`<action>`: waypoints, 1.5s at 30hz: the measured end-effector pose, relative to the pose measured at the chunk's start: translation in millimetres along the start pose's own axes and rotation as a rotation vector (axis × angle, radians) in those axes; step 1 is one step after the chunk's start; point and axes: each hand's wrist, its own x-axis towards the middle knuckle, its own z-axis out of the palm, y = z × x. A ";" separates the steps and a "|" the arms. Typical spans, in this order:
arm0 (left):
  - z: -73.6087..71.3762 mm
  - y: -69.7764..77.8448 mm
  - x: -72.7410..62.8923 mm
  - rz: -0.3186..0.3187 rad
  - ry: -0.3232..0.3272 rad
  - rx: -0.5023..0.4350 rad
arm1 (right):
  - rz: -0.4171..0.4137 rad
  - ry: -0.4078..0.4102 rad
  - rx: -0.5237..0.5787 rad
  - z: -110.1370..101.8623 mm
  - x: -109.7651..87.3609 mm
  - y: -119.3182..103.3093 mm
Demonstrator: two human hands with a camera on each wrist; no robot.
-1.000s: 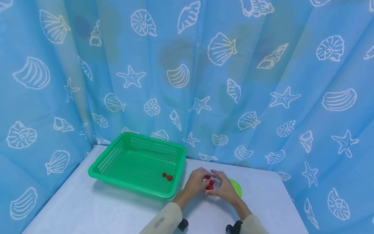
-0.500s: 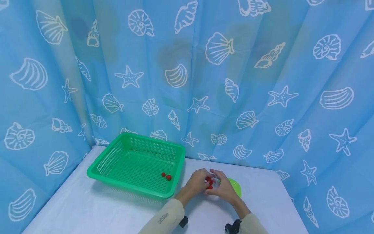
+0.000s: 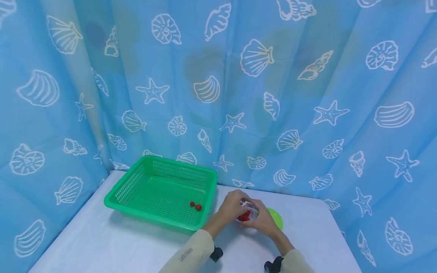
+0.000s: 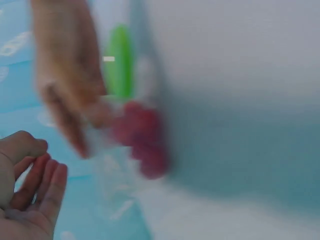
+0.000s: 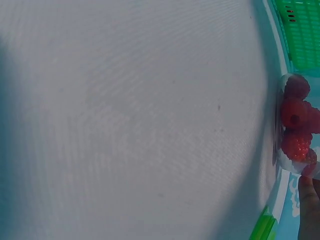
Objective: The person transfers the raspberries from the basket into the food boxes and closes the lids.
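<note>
A clear plastic container (image 3: 253, 213) with several red raspberries (image 5: 296, 115) inside stands at the right of the white table. My right hand (image 3: 263, 221) grips its side, thumb in front and fingers behind. Over the far rim hovers my left hand (image 3: 233, 204), its fingers (image 4: 54, 189) loosely bent with nothing visible between them and the thumb. Two more raspberries (image 3: 195, 206) lie in the green basket (image 3: 160, 220), near its right wall. The left wrist view is blurred around the container and the right hand.
Just right of the right hand lies a light green round lid (image 3: 276, 218), partly hidden by that hand. The basket stands to the left of both hands. A blue shell-patterned curtain (image 3: 218, 94) hangs behind the table (image 3: 314, 235).
My left hand has risen slightly and its fingers have moved toward the far rim. The right hand keeps its hold on the container, nearly still. The basket and lid stay put.
</note>
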 end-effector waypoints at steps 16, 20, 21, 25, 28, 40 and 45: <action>-92.7 -10.7 34.9 0.123 0.133 -0.270 | 0.024 -0.013 0.010 1.0 -2.2 0.8; -108.9 -35.2 41.5 0.108 0.158 -0.299 | 0.038 -0.013 -0.006 4.0 -1.8 2.3; -112.9 -41.6 42.4 0.095 0.159 -0.292 | 0.032 -0.016 -0.007 4.5 -2.0 2.5; -129.3 -67.1 44.9 0.003 0.146 -0.238 | 0.034 -0.019 0.006 5.0 -2.6 2.0; -138.9 -84.4 44.5 -0.112 0.117 -0.210 | 0.032 -0.011 0.006 4.6 -2.1 2.1; -140.1 -118.7 25.1 -0.387 -0.245 -0.032 | 0.033 -0.011 -0.021 3.4 1.5 -0.2; -135.1 -112.2 12.6 -0.482 -0.272 0.059 | 0.038 -0.007 -0.030 4.1 3.0 -0.3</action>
